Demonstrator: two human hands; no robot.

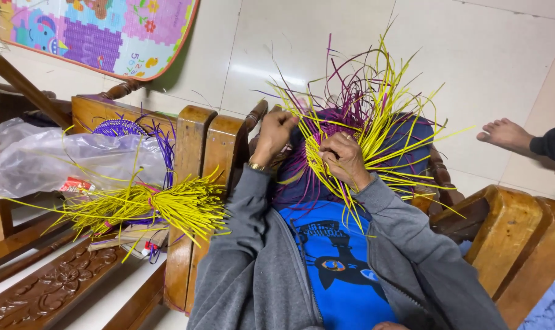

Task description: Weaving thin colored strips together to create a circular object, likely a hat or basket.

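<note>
Pale tiled floor (326, 43) behind, carved wooden chair (503, 226) under the person, grey sleeves, blue shirt. Half-woven piece (344, 131) of purple and yellow strips sits on the lap against the knees, loose ends fanning up and out so they stay clear of the woven centre. Right hand (346, 160) has its grip clamped on a bunch of yellow strips (375, 137), seemingly pinning the weave steady. Left hand (276, 131) is closed, fingers pinched on a strand at the piece's left edge. Spare yellow strip bundle (149, 208) lies on the neighbouring wooden seat (198, 146) beside a clear plastic bag (57, 160), near the left arm. Colourful play mat (106, 30) leans beyond; another person's bare foot (503, 134) at right.
</note>
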